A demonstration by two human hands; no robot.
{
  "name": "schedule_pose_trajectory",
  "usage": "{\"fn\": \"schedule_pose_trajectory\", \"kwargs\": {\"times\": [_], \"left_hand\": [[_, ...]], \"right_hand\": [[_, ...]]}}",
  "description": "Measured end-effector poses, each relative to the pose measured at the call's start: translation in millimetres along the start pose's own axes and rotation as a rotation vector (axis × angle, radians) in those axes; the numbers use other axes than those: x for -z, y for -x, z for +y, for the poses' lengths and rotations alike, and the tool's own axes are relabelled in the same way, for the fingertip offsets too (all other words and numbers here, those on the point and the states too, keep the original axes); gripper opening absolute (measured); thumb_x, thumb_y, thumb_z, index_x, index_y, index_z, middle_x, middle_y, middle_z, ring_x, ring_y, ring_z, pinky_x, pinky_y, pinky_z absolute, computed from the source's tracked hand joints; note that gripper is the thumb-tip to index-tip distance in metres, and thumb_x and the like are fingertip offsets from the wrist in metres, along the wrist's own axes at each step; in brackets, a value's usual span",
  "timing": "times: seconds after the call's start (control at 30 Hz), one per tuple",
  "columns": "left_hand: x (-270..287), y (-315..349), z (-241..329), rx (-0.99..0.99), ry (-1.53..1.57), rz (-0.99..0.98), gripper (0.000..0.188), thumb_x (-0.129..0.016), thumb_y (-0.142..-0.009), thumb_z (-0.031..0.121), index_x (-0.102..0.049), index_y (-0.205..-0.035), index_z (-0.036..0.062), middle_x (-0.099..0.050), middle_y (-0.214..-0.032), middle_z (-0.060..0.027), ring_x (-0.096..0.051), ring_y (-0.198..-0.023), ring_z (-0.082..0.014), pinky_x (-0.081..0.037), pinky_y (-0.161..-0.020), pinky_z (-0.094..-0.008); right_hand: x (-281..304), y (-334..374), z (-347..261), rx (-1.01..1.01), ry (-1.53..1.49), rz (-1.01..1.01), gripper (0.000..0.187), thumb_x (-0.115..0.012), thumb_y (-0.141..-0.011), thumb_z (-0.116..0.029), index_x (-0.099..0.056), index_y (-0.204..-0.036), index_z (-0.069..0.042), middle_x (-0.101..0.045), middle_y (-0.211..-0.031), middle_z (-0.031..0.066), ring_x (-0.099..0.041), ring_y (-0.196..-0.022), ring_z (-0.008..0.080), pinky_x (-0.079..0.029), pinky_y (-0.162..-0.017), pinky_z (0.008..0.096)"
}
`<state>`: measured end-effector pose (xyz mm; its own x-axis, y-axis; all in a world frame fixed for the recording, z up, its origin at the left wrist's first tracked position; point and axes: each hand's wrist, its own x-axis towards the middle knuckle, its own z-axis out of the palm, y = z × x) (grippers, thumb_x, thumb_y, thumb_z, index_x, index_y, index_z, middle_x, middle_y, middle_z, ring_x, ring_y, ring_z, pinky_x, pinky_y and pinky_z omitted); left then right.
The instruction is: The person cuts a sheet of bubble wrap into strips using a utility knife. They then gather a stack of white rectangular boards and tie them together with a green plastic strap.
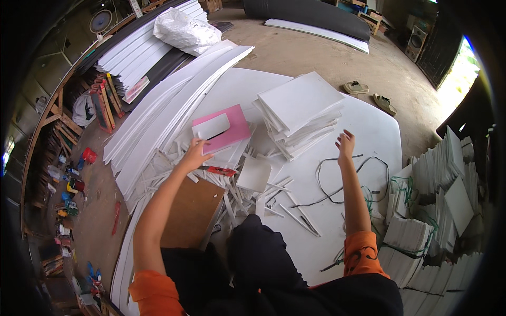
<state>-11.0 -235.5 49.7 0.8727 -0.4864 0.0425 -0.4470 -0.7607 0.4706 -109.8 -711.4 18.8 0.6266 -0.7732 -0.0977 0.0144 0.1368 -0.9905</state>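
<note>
My left hand [196, 154] is at the near left corner of a pink sheet [236, 125], its thumb and forefinger spread apart. A smaller white piece [212, 126] lies on the pink sheet, just beyond these fingertips. Close by that hand, on the offcuts, lies a red utility knife [221, 171]. My right hand [345, 146] hovers right of a stack of white sheets [300, 102], fingers apart and slightly curled, with nothing in them. A loose white square [254, 174] rests between me and the stack.
White strip offcuts [232, 197] litter the white work surface [369, 126] near a brown board [192, 208]. Long white sheets [174, 105] lie to the left. Black cord [320, 181] loops at right. Tied white bundles [408, 234] stand right; sandals [385, 104] sit beyond.
</note>
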Motion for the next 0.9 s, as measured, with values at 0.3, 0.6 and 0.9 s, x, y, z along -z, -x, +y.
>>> {"fn": "schedule_pose_trajectory", "kwargs": {"times": [0.3,0.6,0.9], "left_hand": [[24.6,213.0,-84.0,0.362,0.416,0.164,0.026,-0.055,-0.081,0.015,-0.053,-0.104,0.003,-0.056,-0.1,-0.0087,-0.056,-0.087,-0.0163,-0.044,-0.076,-0.0289],[-90.6,217.2,-41.2,0.338,0.674,0.184,0.017,-0.052,-0.083,0.01,-0.056,-0.098,0.0046,-0.059,-0.088,-0.0082,-0.059,-0.075,-0.0151,-0.045,-0.062,-0.0243],[-110.3,117.2,-73.1,0.233,0.764,0.138,0.012,-0.051,-0.082,0.01,-0.061,-0.089,0.0054,-0.057,-0.066,-0.0045,-0.053,-0.058,-0.0106,-0.04,-0.053,-0.0235]], "right_hand": [[151.4,102.5,161.7,-0.43,0.012,0.075,0.023,-0.049,-0.082,-0.024,-0.049,-0.1,-0.01,-0.053,-0.085,0.0067,-0.055,-0.073,0.0181,-0.046,-0.061,0.0297],[28.3,244.4,191.6,0.261,0.762,-0.668,0.016,-0.043,-0.078,-0.002,-0.055,-0.089,-0.002,-0.058,-0.067,0.0116,-0.058,-0.057,0.0179,-0.044,-0.049,0.0286],[-173.1,199.2,176.4,0.195,0.902,-1.357,0.014,-0.045,-0.082,-0.014,-0.052,-0.093,-0.01,-0.057,-0.067,0.0194,-0.057,-0.063,0.0362,-0.044,-0.055,0.0433]]}}
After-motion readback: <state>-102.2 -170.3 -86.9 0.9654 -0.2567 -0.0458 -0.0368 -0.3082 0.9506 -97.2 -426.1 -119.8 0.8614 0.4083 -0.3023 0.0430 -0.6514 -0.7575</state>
